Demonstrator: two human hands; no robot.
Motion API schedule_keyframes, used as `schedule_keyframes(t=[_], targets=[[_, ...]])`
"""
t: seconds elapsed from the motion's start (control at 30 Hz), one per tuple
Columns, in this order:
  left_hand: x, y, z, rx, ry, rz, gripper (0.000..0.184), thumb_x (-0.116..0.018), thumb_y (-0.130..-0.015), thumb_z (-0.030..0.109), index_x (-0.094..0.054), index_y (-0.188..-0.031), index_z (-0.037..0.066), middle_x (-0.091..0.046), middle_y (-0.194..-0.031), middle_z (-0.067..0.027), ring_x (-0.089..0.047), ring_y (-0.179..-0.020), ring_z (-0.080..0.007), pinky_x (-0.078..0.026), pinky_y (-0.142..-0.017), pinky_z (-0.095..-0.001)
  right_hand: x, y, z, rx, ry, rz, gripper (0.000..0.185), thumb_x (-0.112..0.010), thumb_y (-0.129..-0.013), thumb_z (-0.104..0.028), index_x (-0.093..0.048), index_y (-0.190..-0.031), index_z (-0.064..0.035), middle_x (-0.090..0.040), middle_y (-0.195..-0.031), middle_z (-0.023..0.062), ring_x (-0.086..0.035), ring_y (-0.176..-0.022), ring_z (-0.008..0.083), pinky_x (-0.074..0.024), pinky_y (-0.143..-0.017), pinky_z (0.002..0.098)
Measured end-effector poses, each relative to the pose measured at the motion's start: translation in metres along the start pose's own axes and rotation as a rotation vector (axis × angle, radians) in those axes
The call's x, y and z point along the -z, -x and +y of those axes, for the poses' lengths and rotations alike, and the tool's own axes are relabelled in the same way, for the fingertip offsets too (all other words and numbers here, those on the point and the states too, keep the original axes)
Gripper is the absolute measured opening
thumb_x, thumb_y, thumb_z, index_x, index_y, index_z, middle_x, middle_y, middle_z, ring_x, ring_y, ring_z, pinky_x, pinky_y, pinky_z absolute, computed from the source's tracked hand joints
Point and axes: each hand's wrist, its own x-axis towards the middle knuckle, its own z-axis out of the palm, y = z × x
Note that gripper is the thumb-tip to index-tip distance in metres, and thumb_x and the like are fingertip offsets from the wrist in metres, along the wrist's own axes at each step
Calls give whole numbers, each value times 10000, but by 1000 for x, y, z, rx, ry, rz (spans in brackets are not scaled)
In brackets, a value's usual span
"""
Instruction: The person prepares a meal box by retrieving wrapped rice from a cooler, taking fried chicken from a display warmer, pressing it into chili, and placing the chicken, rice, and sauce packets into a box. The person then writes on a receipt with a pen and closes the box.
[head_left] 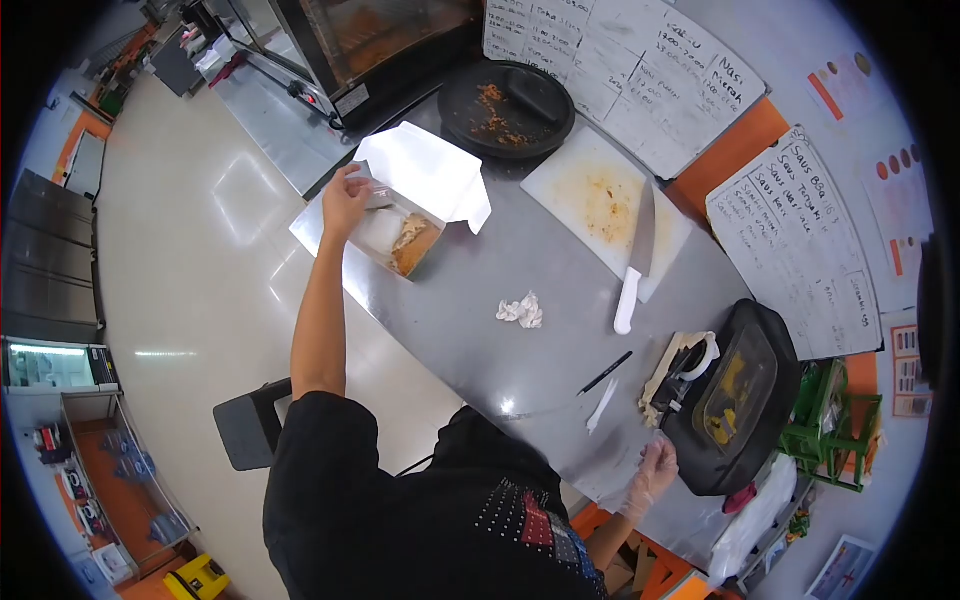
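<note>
My left hand (345,203) reaches to the outer side of an open white paper food box (425,170). Its fingers are closed on a small clear container (378,196) at the box's end; its contents cannot be made out. Inside the box, a browned, fried-looking piece of food (410,245) lies beside something white. My right hand (655,468), in a clear plastic glove, is low at the table's right side, fingers curled together. Whatever they may hold is hidden. Just above it stands a tape dispenser (680,375), beside a black tray (765,400) bearing a clear container with yellow bits.
A white-handled knife (637,265) rests on a stained cutting board (570,185). Behind the box sits a black round pan (470,110) with crumbs. Crumpled tissue (521,310), a black pen (605,372) and a white plastic strip (602,405) lie on the steel table (450,330).
</note>
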Motion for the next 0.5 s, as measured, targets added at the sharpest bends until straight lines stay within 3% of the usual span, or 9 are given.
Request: schedule_keyframes(t=[0.07,0.17,0.27,0.37,0.5], targets=[[0,4,9,-16,-62,5,306,-677,-845,37,-639,-1148,25,-717,-1033,-144,-699,-922,-218,-534,-842,-317,1,-3,3,26,-17,-34,220,-584,-979,-181,-604,-1054,25,-568,-802,18,-519,-740,95,-441,-689,248],[2,0,-8,-305,-281,-30,310,-694,-839,85,-657,-1142,29,-698,-1101,-153,-674,-988,-296,-514,-888,-378,2,0,5,32,-48,-11,204,-587,-971,-177,-611,-1023,18,-564,-788,16,-513,-731,92,-436,-681,245],[7,9,-1,-512,-605,-57,240,-708,-821,91,-693,-1049,18,-690,-1076,-155,-649,-952,-363,-514,-858,-428,6,4,10,16,-57,16,197,-589,-967,-181,-615,-999,11,-560,-782,14,-509,-721,90,-434,-673,242],[3,19,2,-530,-581,-184,165,-709,-829,137,-717,-915,-5,-688,-981,-176,-628,-872,-387,-504,-810,-477,10,10,8,-12,-56,22,207,-594,-967,-189,-616,-1005,14,-561,-788,13,-511,-721,89,-433,-670,240],[-2,20,-6,-514,-536,-289,187,-651,-861,145,-718,-945,-8,-684,-961,-207,-624,-913,-412,-499,-838,-480,9,16,15,-52,-63,59,226,-600,-965,-189,-615,-1045,22,-572,-802,14,-517,-727,91,-438,-677,236]])
